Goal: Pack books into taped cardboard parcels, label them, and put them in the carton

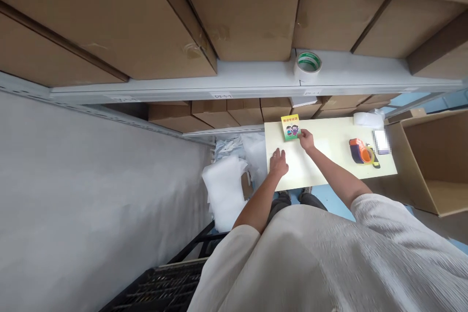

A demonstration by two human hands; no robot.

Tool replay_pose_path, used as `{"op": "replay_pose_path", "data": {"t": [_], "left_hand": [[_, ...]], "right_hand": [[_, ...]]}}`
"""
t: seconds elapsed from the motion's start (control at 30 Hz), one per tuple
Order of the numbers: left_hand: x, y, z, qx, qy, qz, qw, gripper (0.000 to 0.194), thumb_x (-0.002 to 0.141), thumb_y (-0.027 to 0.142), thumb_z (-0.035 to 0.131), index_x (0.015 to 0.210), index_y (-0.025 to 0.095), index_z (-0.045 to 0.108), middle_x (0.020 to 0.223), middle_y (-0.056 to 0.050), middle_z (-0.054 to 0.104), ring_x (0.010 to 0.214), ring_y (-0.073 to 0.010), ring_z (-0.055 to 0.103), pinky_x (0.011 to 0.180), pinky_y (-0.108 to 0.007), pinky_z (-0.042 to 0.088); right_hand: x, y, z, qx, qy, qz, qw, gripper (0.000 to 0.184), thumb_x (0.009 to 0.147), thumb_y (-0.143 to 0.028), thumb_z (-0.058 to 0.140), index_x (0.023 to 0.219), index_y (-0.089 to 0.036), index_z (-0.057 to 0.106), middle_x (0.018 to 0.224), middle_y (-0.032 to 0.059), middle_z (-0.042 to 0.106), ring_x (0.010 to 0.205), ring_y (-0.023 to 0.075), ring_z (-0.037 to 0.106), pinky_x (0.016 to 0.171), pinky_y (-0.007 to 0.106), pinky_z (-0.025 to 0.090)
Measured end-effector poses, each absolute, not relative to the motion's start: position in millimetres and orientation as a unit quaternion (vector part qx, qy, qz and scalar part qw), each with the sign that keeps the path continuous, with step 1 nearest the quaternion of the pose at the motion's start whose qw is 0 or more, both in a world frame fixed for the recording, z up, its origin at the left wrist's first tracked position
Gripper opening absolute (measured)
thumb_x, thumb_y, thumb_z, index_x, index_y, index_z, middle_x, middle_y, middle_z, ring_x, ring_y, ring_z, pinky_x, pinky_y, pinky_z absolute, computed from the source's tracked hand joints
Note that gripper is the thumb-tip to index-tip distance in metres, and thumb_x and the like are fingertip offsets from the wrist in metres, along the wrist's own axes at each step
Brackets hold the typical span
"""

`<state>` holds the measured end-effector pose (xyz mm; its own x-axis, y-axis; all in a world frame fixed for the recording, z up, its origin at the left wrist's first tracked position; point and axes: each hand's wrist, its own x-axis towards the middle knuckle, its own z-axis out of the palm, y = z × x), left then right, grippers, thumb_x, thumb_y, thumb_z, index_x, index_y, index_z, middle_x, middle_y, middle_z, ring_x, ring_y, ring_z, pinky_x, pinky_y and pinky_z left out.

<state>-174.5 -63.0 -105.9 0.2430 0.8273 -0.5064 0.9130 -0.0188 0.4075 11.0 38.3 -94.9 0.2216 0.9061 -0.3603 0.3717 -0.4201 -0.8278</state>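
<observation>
The left hand point(279, 163) is laid palm down on the near-left part of the counter point(329, 156), fingers partly spread & thumb out to the side; nothing is seen gripped by it. By the right hand point(306, 140), the lower R corner of a small yellow-&-green booklet point(290, 127) is pinched btwn thumb & fingers, the hand closed on it. The booklet is held at the far edge of the counter, toward its L end, w/ its top edge seen past that edge; whether it's raised or resting can't be told. Two cartoon figures & red lettering are shown on the cover. Toward the R end of the counter, an orange-&-purple tape dispenser point(356, 151) is set down, w/ a yellow-&-black item point(376, 162) just beside it, a blurred white rectangular item point(381, 141) farther R & clear plastic wrap point(363, 119) at the far edge. An open carton point(431, 156) is placed just past the R end. White packing sheets point(224, 190) are piled off the L end. Overhead, a tape roll point(308, 66) is kept on the shelf point(256, 72), in front of closed boxes point(241, 14).
</observation>
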Motion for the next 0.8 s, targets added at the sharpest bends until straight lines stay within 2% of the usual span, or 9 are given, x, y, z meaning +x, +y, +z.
{"op": "replay_pose_path", "data": {"t": [0.13,0.3,0.37,0.47,0.6,0.73,0.8], "left_hand": [[-170.8,-69.4,-105.3,0.715,0.609,-0.082,0.334,0.097,0.091,0.028,0.068,0.176,0.019,0.021,0.186,-0.021,0.012,0.171,-0.04,0.019,0.137,-0.059,0.02],[-168.0,-75.7,-97.5,0.713,0.625,-0.086,0.304,0.098,0.092,0.028,0.066,0.177,0.021,0.019,0.186,-0.021,0.009,0.172,-0.0407,0.016,0.136,-0.066,0.015],[-162.0,-79.3,-92.2,0.724,0.62,-0.073,0.293,0.095,0.094,0.027,0.063,0.177,0.02,0.019,0.186,-0.021,0.01,0.172,-0.0401,0.015,0.137,-0.065,0.014],[-141.8,-87.5,-84.1,0.751,0.587,-0.051,0.299,0.088,0.098,0.027,0.059,0.177,0.021,0.022,0.186,-0.019,0.016,0.17,-0.0373,0.022,0.137,-0.057,0.02],[-100.6,-101.6,-77.6,0.764,0.542,-0.042,0.348,0.081,0.101,0.029,0.056,0.176,0.022,0.026,0.184,-0.016,0.025,0.167,-0.0349,0.032,0.134,-0.049,0.031],[-68.0,-112.8,-78.3,0.756,0.532,-0.056,0.378,0.082,0.099,0.029,0.058,0.175,0.022,0.028,0.184,-0.017,0.024,0.165,-0.0365,0.036,0.131,-0.049,0.036],[-59.5,-116.3,-80.5,0.745,0.539,-0.072,0.386,0.084,0.098,0.029,0.06,0.175,0.023,0.028,0.184,-0.018,0.023,0.165,-0.0369,0.036,0.13,-0.05,0.037]], "right_hand": [[61.0,-11.5,-87.4,-0.727,-0.419,0.437,0.324,0.036,0.085,-0.043,0.061,0.11,-0.019,0.071,0.093,0.0041,0.073,0.089,0.0226,0.064,0.087,0.035,0.055],[95.7,-79.3,-87.4,-0.758,-0.387,0.44,0.287,0.035,0.086,-0.048,0.062,0.105,-0.02,0.071,0.082,0.0024,0.07,0.083,0.0229,0.062,0.08,0.035,0.055],[100.0,-95.5,-89.0,-0.767,-0.371,0.446,0.274,0.034,0.086,-0.047,0.062,0.104,-0.02,0.072,0.082,0.0028,0.07,0.083,0.0234,0.064,0.079,0.035,0.055],[102.1,-106.1,-92.5,-0.779,-0.358,0.449,0.252,0.035,0.085,-0.045,0.061,0.107,-0.019,0.074,0.086,0.0041,0.074,0.086,0.0244,0.068,0.081,0.036,0.058],[108.1,-109.9,-100.1,-0.785,-0.376,0.445,0.21,0.037,0.086,-0.038,0.061,0.114,-0.021,0.077,0.101,0.0063,0.08,0.097,0.0253,0.072,0.092,0.04,0.06],[121.8,-114.3,-108.6,-0.787,-0.406,0.429,0.18,0.042,0.088,-0.028,0.058,0.124,-0.022,0.078,0.122,0.0091,0.08,0.114,0.025,0.073,0.106,0.041,0.056],[127.9,-115.6,-111.7,-0.781,-0.422,0.428,0.168,0.046,0.087,-0.024,0.057,0.129,-0.021,0.077,0.126,0.0102,0.079,0.117,0.0247,0.072,0.109,0.041,0.055]]}}
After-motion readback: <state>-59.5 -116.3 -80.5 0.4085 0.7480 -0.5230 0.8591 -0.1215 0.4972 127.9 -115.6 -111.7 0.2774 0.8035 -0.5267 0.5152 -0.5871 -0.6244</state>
